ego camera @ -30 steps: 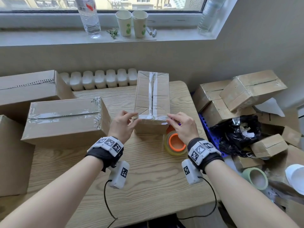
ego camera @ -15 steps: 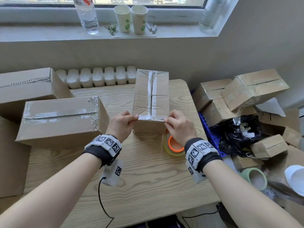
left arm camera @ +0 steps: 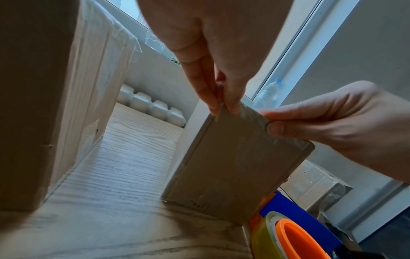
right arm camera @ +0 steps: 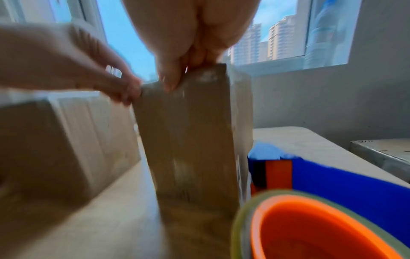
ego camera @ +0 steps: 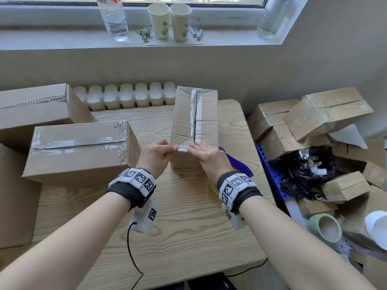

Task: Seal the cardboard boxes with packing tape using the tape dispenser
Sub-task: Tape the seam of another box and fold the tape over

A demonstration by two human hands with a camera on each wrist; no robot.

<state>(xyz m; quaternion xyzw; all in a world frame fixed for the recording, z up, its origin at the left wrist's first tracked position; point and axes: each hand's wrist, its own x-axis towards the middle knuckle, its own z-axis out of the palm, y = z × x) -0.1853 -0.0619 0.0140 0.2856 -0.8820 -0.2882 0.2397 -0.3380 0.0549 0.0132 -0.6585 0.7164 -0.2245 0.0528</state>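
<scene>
A narrow cardboard box (ego camera: 204, 122) stands mid-table with clear tape (ego camera: 196, 114) along its top seam. At the box's near top edge my left hand (ego camera: 174, 147) pinches the tape end between thumb and forefinger (left arm camera: 210, 98). My right hand (ego camera: 196, 146) lies flat beside it, straight fingers on the taped edge and thumb (left arm camera: 275, 128) on the box's front face (left arm camera: 233, 166). The tape dispenser (ego camera: 236, 164), with a blue handle and an orange-cored roll (right arm camera: 310, 227), sits on the table just right of the box, partly hidden behind my right wrist. The right wrist view is blurred.
A large taped box (ego camera: 79, 147) lies left of the narrow one, with another box (ego camera: 33, 105) behind it. Right of the wooden table (ego camera: 178, 237) are piled boxes (ego camera: 314, 118), a black bag (ego camera: 303, 170) and a green tape roll (ego camera: 324, 229). Bottles and cups stand on the windowsill.
My right hand has slid left from the box's near right corner to the middle of the edge and flattened. My left hand keeps its pinch at the left side.
</scene>
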